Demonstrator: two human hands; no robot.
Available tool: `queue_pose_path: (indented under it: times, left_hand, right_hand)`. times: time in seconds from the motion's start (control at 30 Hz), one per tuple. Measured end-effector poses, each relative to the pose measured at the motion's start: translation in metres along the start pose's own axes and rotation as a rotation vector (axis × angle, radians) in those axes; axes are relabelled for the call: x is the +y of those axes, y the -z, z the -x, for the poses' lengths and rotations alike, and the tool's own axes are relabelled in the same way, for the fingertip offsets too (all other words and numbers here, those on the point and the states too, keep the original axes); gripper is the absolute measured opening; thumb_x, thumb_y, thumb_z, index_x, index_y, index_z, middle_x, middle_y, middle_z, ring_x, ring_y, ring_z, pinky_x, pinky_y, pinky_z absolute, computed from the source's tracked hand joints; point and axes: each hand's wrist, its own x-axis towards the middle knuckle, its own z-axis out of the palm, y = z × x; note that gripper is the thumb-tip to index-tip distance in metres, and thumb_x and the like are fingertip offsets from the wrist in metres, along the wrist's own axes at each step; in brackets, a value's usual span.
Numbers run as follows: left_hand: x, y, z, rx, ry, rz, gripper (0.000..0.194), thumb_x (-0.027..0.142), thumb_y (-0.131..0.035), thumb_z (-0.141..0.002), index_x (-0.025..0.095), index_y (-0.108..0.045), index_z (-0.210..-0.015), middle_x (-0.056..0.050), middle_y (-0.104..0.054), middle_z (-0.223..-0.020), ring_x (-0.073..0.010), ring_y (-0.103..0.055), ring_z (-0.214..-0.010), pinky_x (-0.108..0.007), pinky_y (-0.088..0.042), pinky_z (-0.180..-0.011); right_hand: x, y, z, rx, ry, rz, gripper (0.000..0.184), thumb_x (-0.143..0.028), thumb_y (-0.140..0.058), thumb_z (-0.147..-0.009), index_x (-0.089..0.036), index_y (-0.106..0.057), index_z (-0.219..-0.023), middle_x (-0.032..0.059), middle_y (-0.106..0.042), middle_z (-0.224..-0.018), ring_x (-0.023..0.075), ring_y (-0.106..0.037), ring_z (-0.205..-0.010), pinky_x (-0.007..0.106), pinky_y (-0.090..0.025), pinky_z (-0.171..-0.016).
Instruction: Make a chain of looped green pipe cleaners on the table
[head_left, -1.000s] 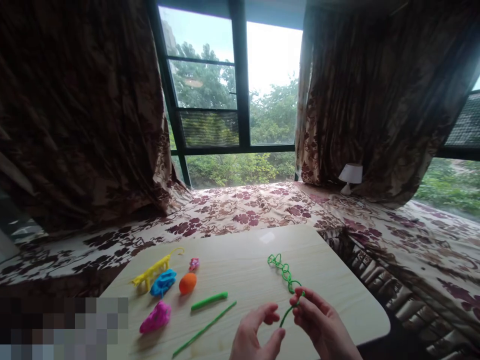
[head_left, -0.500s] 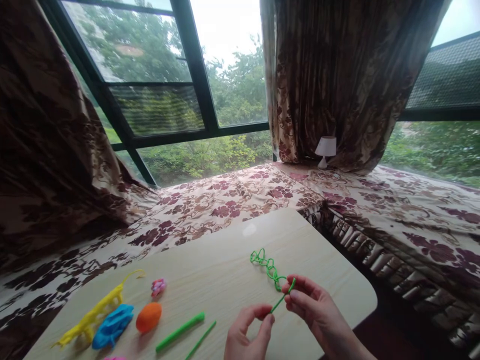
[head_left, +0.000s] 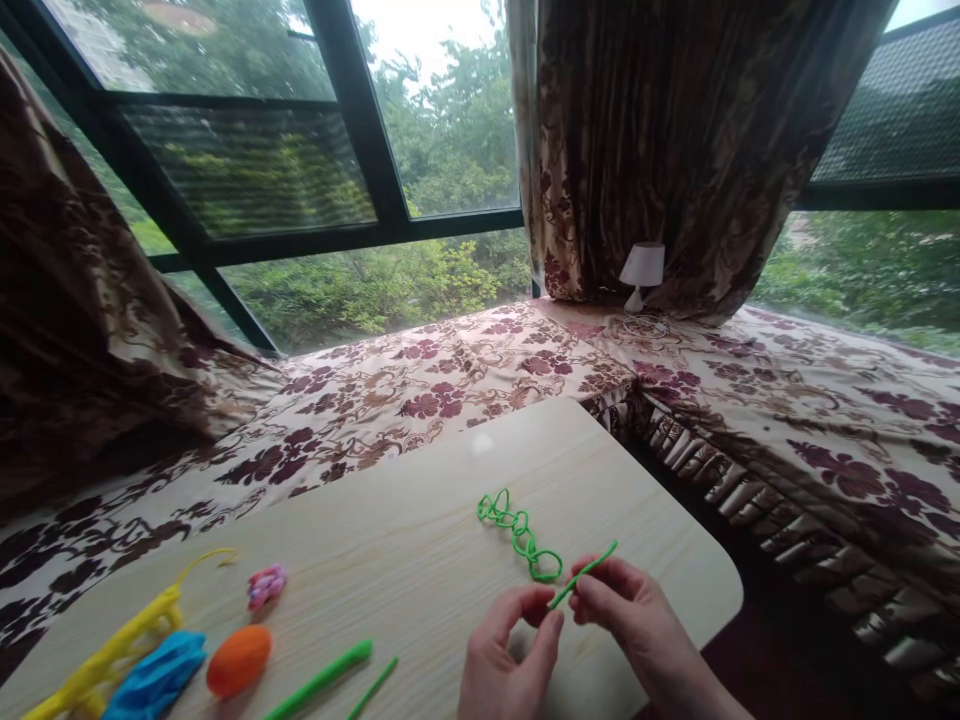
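Between my two hands is a thin green clay strip (head_left: 602, 554), slanting up to the right. My right hand (head_left: 634, 615) pinches it near its middle between thumb and finger, with the far end sticking out. My left hand (head_left: 510, 650) has thumb and index finger closed at its lower end. Just beyond my fingertips, a chain of green clay rings (head_left: 519, 523) lies on the table (head_left: 405, 560); its nearest ring is close to the strip. To the left lie a thick green clay roll (head_left: 322, 680) and a thinner green strip (head_left: 375, 686).
Further left are an orange clay ball (head_left: 238, 662), a blue clay lump (head_left: 156, 675), a yellow clay figure (head_left: 124, 640) and a small pink-purple lump (head_left: 266, 587). A floral-covered ledge (head_left: 420, 380) borders the table, with a white lamp (head_left: 643, 266) by the curtain.
The view has tilted down and shifted right. The strip in my hands now points further right, its upper end projecting past my right fingers. My left hand has come nearer to my right.
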Motion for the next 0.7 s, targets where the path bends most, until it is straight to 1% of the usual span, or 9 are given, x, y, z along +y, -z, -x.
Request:
queue_pose_path:
  times: [0.07, 0.13, 0.23, 0.3, 0.4, 0.5, 0.6, 0.7]
  left_hand:
    - [-0.004, 0.002, -0.005, -0.016, -0.076, -0.172, 0.019, 0.033, -0.051, -0.079, 0.022, -0.064, -0.086, -0.001, -0.063, -0.071, -0.0155, -0.059, -0.07, -0.028, -0.045, -0.07]
    - [-0.005, 0.003, -0.012, -0.041, -0.164, -0.37, 0.018, 0.028, -0.049, -0.08, 0.022, -0.064, -0.089, -0.002, -0.062, -0.071, -0.0167, -0.058, -0.07, -0.03, -0.043, -0.07]
    - [-0.001, -0.002, -0.021, -0.06, -0.237, -0.582, 0.021, 0.021, -0.048, -0.079, 0.024, -0.062, -0.094, -0.003, -0.062, -0.074, -0.0189, -0.057, -0.073, -0.033, -0.04, -0.07]
    - [0.002, -0.006, -0.025, -0.075, -0.251, -0.645, 0.02, 0.019, -0.048, -0.079, 0.024, -0.062, -0.091, -0.003, -0.062, -0.074, -0.0195, -0.056, -0.075, -0.034, -0.038, -0.072]
    - [0.005, -0.01, -0.027, -0.105, -0.256, -0.663, 0.017, 0.016, -0.046, -0.08, 0.023, -0.061, -0.08, -0.003, -0.061, -0.074, -0.0194, -0.055, -0.076, -0.033, -0.037, -0.072]
    - [0.003, -0.006, -0.024, -0.105, -0.261, -0.614, 0.017, 0.015, -0.044, -0.081, 0.023, -0.059, -0.078, -0.002, -0.061, -0.075, -0.0187, -0.055, -0.076, -0.033, -0.036, -0.073]
    - [0.001, 0.001, -0.019, -0.058, -0.255, -0.514, 0.015, 0.016, -0.045, -0.081, 0.023, -0.058, -0.083, -0.002, -0.062, -0.078, -0.0177, -0.055, -0.077, -0.032, -0.036, -0.074]
    - [0.0, 0.009, -0.014, -0.014, -0.238, -0.436, 0.013, 0.019, -0.046, -0.082, 0.023, -0.058, -0.084, -0.001, -0.063, -0.08, -0.0173, -0.056, -0.078, -0.032, -0.037, -0.075]
  right_hand:
    - [-0.006, 0.009, -0.011, 0.1, 0.053, 0.056, 0.027, -0.033, -0.07, -0.069, -0.014, -0.064, -0.086, 0.0044, -0.065, -0.074, 0.0153, -0.06, -0.068, 0.03, -0.047, -0.069]
    - [-0.01, 0.018, -0.023, 0.163, 0.108, 0.131, 0.029, -0.035, -0.07, -0.069, -0.014, -0.063, -0.088, 0.0047, -0.065, -0.077, 0.0169, -0.061, -0.071, 0.031, -0.048, -0.069]
    - [-0.011, 0.022, -0.039, 0.209, 0.168, 0.287, 0.031, -0.039, -0.068, -0.069, -0.014, -0.062, -0.086, 0.0055, -0.065, -0.077, 0.0176, -0.061, -0.068, 0.027, -0.047, -0.058]
    - [-0.008, 0.02, -0.045, 0.235, 0.207, 0.39, 0.031, -0.042, -0.067, -0.069, -0.015, -0.062, -0.084, 0.0051, -0.065, -0.075, 0.0169, -0.06, -0.062, 0.025, -0.044, -0.051]
    - [-0.003, 0.016, -0.047, 0.225, 0.267, 0.503, 0.027, -0.041, -0.065, -0.071, -0.017, -0.062, -0.083, 0.0042, -0.065, -0.073, 0.016, -0.059, -0.055, 0.027, -0.045, -0.052]
    - [-0.002, 0.013, -0.044, 0.206, 0.289, 0.561, 0.024, -0.039, -0.062, -0.073, -0.017, -0.061, -0.083, 0.0041, -0.065, -0.073, 0.016, -0.059, -0.054, 0.029, -0.046, -0.054]
    - [-0.001, 0.008, -0.039, 0.186, 0.274, 0.543, 0.023, -0.038, -0.061, -0.074, -0.017, -0.061, -0.083, 0.0042, -0.065, -0.074, 0.015, -0.058, -0.054, 0.028, -0.046, -0.054]
    - [0.002, -0.001, -0.034, 0.137, 0.209, 0.462, 0.025, -0.038, -0.062, -0.073, -0.016, -0.06, -0.084, 0.0047, -0.065, -0.074, 0.0143, -0.057, -0.055, 0.024, -0.042, -0.046]
